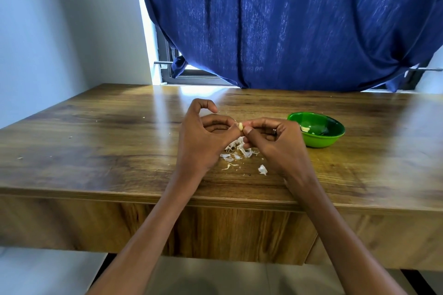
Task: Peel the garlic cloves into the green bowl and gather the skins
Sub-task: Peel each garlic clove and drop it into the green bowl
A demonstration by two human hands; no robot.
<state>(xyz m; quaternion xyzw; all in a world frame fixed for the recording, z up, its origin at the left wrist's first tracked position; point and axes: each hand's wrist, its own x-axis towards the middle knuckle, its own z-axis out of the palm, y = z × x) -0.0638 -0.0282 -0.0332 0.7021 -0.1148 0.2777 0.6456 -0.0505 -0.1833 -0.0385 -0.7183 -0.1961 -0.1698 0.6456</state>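
A small pale garlic clove [240, 126] is held above the wooden table [100, 141] between both hands. My left hand [203, 136] pinches it from the left with curled fingers. My right hand [273, 141] pinches it from the right with thumb and fingertips. Directly under the hands lies a loose pile of white garlic skins [237, 151], with one larger scrap [262, 169] nearer the front edge. The green bowl [318, 141] stands to the right of my right hand and holds a peeled clove [305, 129].
A blue curtain [287, 26] hangs over the window behind the table's far edge. A white wall borders the table on the left. Tiny skin crumbs [20, 158] dot the left part of the tabletop.
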